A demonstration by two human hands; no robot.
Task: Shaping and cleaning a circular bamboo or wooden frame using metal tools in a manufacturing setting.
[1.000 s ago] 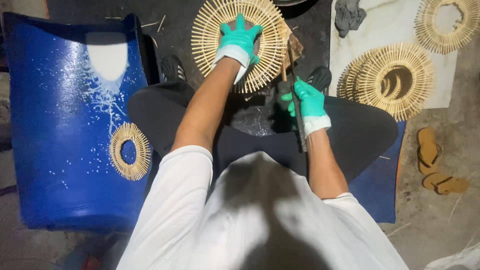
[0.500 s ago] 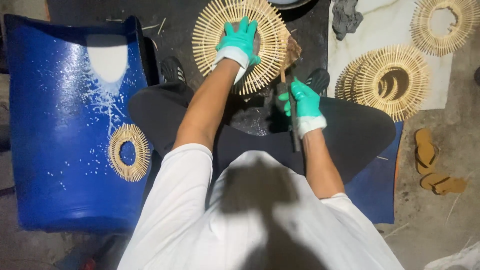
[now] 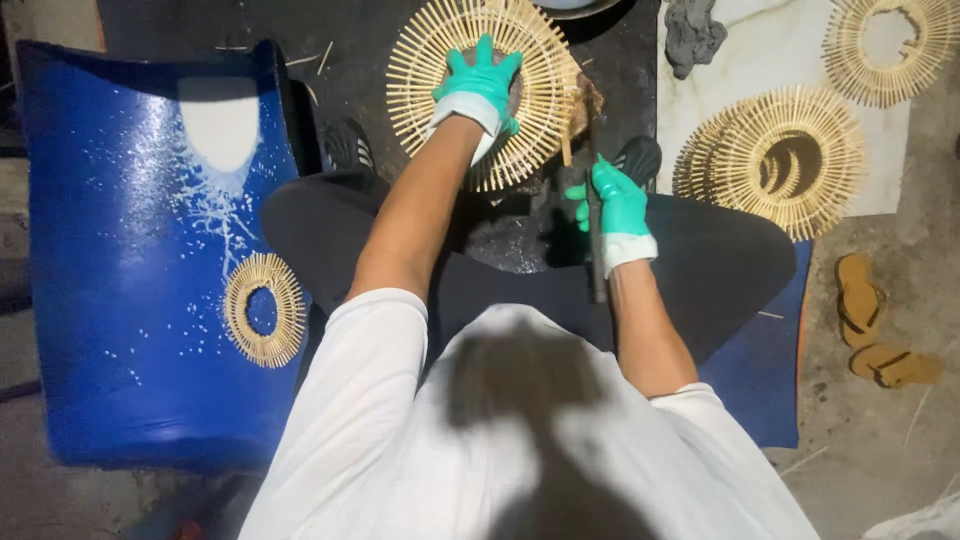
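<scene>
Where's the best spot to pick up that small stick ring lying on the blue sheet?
Probably by the inner band of the small stick ring, coming straight down from above. It lies flat on the blue sheet, its open centre leaves room for fingers, and the thin sticks fanning outward look a poorer hold than the band.

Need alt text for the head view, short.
Seen from above, a seated person's green-gloved left hand presses on a round sunburst frame of wooden sticks while the right hand holds a brush at its edge. More frames lie on a white sheet.

The right hand with its brush has drawn slightly nearer the body.
</scene>
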